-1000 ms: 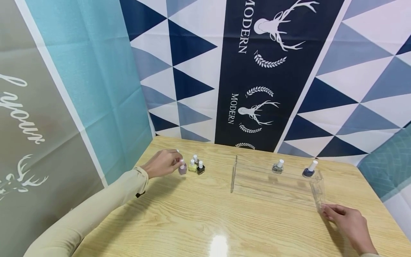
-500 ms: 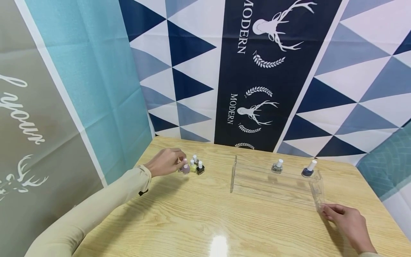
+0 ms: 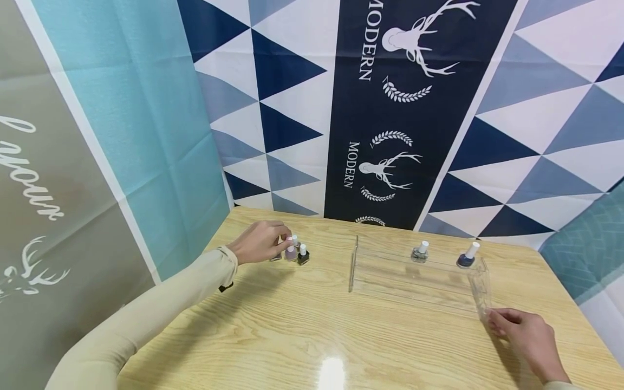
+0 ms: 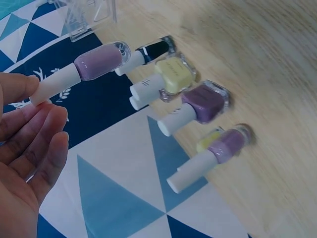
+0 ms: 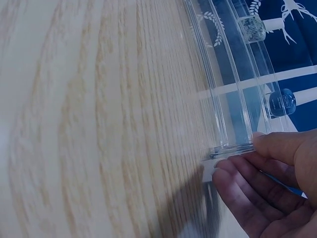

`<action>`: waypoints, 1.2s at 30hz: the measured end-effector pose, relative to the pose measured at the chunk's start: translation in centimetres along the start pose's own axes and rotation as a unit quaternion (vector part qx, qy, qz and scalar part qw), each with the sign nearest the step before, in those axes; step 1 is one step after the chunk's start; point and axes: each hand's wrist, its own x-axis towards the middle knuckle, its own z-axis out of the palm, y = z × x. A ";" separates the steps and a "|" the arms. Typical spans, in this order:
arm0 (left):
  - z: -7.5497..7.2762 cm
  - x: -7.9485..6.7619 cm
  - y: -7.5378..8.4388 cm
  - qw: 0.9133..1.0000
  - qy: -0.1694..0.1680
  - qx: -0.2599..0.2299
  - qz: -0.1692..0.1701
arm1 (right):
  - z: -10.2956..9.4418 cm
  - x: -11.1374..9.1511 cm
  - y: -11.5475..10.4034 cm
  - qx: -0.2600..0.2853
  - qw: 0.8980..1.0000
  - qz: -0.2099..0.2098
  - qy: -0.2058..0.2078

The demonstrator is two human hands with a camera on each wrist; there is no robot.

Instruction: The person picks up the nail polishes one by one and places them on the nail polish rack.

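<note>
My left hand pinches a lilac nail polish bottle by its long white cap, with thumb and fingertips. In the left wrist view the bottle hangs tilted, apart from several other bottles on the table: a black one, a yellow one, a dark purple one and another lilac one. My right hand grips the near right corner of a clear acrylic stepped rack between thumb and fingers. On the rack's back tier stand a glitter nail polish and a navy one.
The wood-grain table reaches to a patterned cloth backdrop behind it. A plainer cloth hangs along the left side. The rack's left end panel stands to the right of the bottle group.
My left hand has moved a little right with the lilac bottle, which now overlaps the yellow bottle in the head view. My right hand stays at the rack's corner.
</note>
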 end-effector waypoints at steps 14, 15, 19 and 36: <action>0.0 2.5 1.1 1.000 -0.017 -0.013 0.001 | 0.0 0.0 0.3 -0.010 1.000 -0.017 0.011; 0.0 2.7 1.2 1.000 -0.018 -0.015 0.000 | 0.0 0.0 0.3 -0.009 1.000 -0.018 0.012; 0.1 3.3 1.4 1.000 -0.018 -0.023 -0.002 | 0.0 0.0 0.3 -0.010 1.000 -0.023 0.016; 0.7 5.7 1.8 0.999 -0.019 -0.028 0.019 | -0.1 -0.3 0.1 -0.012 1.000 -0.023 0.018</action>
